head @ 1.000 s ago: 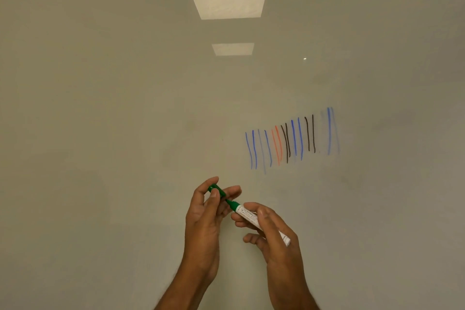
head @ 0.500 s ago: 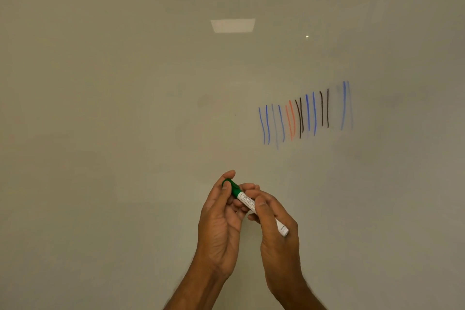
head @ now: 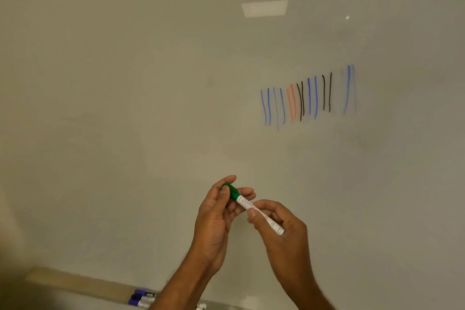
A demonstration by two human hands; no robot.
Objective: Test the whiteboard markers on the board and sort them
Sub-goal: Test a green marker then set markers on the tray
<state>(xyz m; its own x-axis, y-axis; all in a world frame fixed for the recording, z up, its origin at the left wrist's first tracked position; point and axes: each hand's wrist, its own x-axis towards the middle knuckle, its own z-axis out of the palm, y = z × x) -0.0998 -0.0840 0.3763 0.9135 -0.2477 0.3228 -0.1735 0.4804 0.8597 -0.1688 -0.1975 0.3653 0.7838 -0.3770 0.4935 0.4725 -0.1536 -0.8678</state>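
Observation:
A white marker with a green cap is held slanted in front of the whiteboard. My left hand pinches the green cap between thumb and fingers. My right hand grips the white barrel lower down. The cap sits on the marker's end. On the board, up and to the right, stands a row of several short test strokes in blue, red and black.
Capped markers with dark blue caps lie on the ledge at the bottom, partly hidden behind my left forearm. Ceiling lights reflect near the board's top.
The green cap, apart from the barrel one second ago, now sits closed on the marker. The view has tipped down, bringing the ledge and its markers into sight.

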